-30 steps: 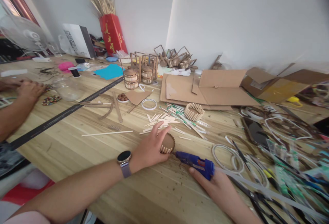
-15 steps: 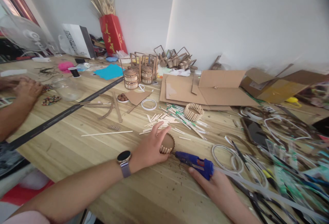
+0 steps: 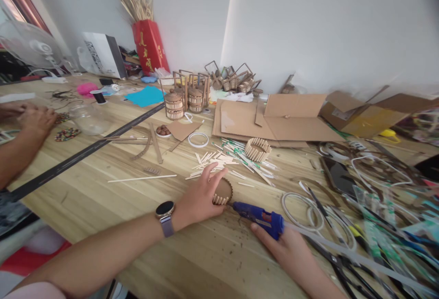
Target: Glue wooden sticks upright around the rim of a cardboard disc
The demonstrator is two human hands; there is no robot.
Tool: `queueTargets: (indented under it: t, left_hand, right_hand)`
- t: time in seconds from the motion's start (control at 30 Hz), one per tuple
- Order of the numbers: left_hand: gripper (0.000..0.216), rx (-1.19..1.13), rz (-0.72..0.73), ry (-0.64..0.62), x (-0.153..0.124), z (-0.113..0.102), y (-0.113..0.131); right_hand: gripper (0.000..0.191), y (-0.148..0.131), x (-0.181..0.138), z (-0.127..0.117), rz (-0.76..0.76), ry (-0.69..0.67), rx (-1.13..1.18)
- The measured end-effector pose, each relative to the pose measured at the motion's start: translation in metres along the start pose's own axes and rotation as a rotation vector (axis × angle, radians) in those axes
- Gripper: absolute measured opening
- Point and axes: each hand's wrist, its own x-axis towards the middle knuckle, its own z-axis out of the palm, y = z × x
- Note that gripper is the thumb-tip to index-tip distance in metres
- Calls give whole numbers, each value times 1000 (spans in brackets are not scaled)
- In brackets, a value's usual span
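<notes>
My left hand (image 3: 200, 196), with a watch on its wrist, grips a small round cardboard disc edged with short wooden sticks (image 3: 223, 191) on the wooden table (image 3: 103, 198). My right hand (image 3: 284, 246) holds a blue glue gun (image 3: 260, 216); its nozzle touches the lower right edge of the disc. A loose pile of short wooden sticks (image 3: 219, 159) lies just beyond the disc. A finished ring of sticks (image 3: 258, 148) sits behind the pile.
Another person's hands (image 3: 30, 118) work at the far left beside beads and a clear jar (image 3: 87, 118). Flattened cardboard (image 3: 274, 118), small stick baskets (image 3: 185, 98), a red vase (image 3: 149, 45), white rings (image 3: 302, 205), scissors and wires crowd the back and right.
</notes>
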Motion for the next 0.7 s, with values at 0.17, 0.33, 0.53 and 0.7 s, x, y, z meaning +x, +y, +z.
queueTargets:
  t: [0.17,0.33,0.53,0.7]
  left_hand:
    - [90,-6,3,0,-1,-1,0]
    - [90,7,-4,-9,-1,0,0]
    - [89,21,0,-13,0,1,0]
    - [92,24,-3,-16,-1,1,-1]
  right_hand:
    - [50,0,-1,1,-2,22,7]
    - [51,-3,-1,2,33,11,28]
    - [52,-6,3,-5,171,65,144]
    - [60,0,-2,-23,374,-293,357]
